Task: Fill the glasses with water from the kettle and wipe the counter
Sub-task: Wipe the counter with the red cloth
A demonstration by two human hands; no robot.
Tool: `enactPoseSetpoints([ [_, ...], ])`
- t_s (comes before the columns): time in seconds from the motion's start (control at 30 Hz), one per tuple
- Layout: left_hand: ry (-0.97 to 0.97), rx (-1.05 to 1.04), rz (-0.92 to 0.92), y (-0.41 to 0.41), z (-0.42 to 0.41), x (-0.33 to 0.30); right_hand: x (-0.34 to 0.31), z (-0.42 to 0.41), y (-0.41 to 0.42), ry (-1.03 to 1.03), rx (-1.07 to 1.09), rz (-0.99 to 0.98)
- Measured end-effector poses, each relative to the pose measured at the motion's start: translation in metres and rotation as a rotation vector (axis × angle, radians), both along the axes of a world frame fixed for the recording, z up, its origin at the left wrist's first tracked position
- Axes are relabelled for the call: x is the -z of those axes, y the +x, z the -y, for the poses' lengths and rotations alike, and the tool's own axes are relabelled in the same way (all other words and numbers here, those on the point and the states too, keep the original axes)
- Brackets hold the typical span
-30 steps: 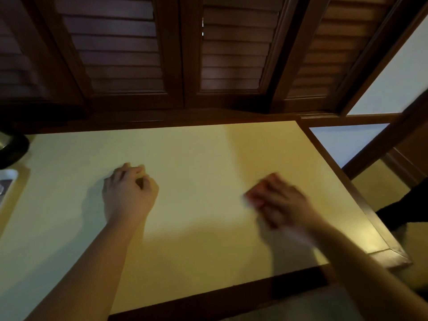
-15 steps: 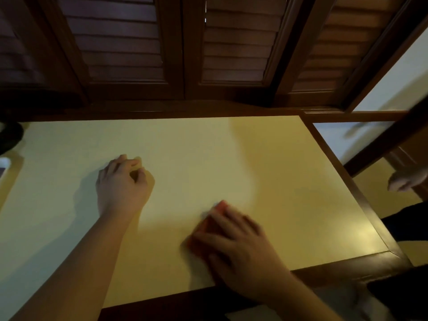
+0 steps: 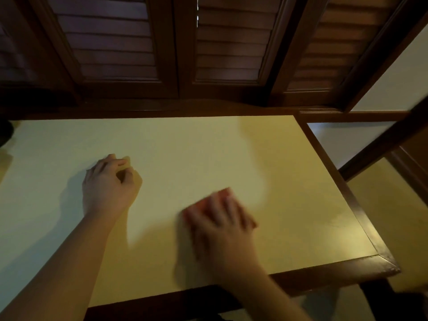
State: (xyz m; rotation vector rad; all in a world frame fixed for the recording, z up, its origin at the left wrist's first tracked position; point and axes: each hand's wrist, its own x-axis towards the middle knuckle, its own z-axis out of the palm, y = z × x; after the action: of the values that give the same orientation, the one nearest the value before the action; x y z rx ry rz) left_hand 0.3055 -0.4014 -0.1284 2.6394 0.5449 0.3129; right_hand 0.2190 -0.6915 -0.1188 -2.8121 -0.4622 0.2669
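A pale yellow counter [image 3: 185,144] with a dark wooden rim fills the view. My right hand [image 3: 222,225] lies flat on a reddish cloth [image 3: 208,200] near the counter's front middle, fingers straight and blurred by motion; only the cloth's far edge shows past the fingers. My left hand [image 3: 108,184] rests on the counter to the left, fingers loosely curled and holding nothing. No glasses are in view. A dark rounded object [image 3: 5,133] at the far left edge could be the kettle's base; I cannot tell.
Dark wooden louvred shutters [image 3: 115,42] rise behind the counter. The counter's right edge [image 3: 342,188] and front right corner [image 3: 384,262] drop off to a pale floor. A dark wooden frame [image 3: 382,140] slants at the right.
My right hand with the cloth swept from the right side leftward toward the front edge, then back to the right and slightly away from me. My left hand stayed in place.
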Motion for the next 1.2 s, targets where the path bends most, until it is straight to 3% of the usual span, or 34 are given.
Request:
enactPoseSetpoints([
  [0.03, -0.007, 0.004, 0.004, 0.0, 0.0, 0.0, -0.002, -0.01, -0.017, 0.019, -0.156, 0.008],
  [0.1, -0.025, 0.007, 0.014, -0.001, -0.002, 0.0, 0.0, 0.006, -0.025, 0.045, -0.259, 0.087],
  [0.17, -0.039, -0.005, 0.025, -0.002, -0.002, 0.002, 0.004, 0.06, -0.006, 0.044, -0.118, 0.131],
  [0.3, -0.044, -0.023, 0.036, -0.001, -0.001, 0.003, 0.002, 0.186, 0.07, -0.105, 0.404, -0.097],
  [0.37, -0.038, -0.026, 0.037, 0.001, -0.002, 0.003, -0.007, 0.198, 0.105, -0.085, 0.562, -0.13],
  [0.43, -0.035, -0.034, 0.04, 0.001, -0.003, 0.002, -0.009, 0.166, 0.127, -0.081, 0.581, -0.104],
  [0.53, -0.112, -0.076, 0.115, -0.001, -0.003, 0.002, -0.004, 0.084, 0.121, -0.08, 0.349, -0.04],
  [0.63, -0.242, -0.167, 0.266, -0.01, 0.0, -0.001, 0.003, 0.018, 0.059, -0.052, -0.124, 0.001],
  [0.73, -0.306, -0.202, 0.352, -0.015, 0.005, -0.007, 0.009, 0.037, 0.008, -0.036, -0.617, 0.133],
  [0.8, -0.378, -0.173, 0.338, -0.019, 0.004, -0.011, 0.004, 0.088, 0.025, -0.029, -0.67, 0.125],
  [0.9, -0.409, -0.097, 0.223, -0.042, 0.004, -0.021, -0.009, 0.165, 0.095, -0.018, -0.411, -0.033],
  [1.0, -0.225, -0.035, 0.135, -0.084, 0.005, -0.029, -0.008, 0.207, 0.162, -0.044, -0.118, -0.051],
  [1.1, -0.109, -0.031, 0.068, -0.119, 0.005, -0.021, -0.006, 0.175, 0.203, -0.08, 0.108, -0.019],
  [1.2, -0.209, -0.043, 0.07, -0.141, 0.012, -0.008, -0.006, 0.082, 0.213, -0.103, 0.18, 0.02],
])
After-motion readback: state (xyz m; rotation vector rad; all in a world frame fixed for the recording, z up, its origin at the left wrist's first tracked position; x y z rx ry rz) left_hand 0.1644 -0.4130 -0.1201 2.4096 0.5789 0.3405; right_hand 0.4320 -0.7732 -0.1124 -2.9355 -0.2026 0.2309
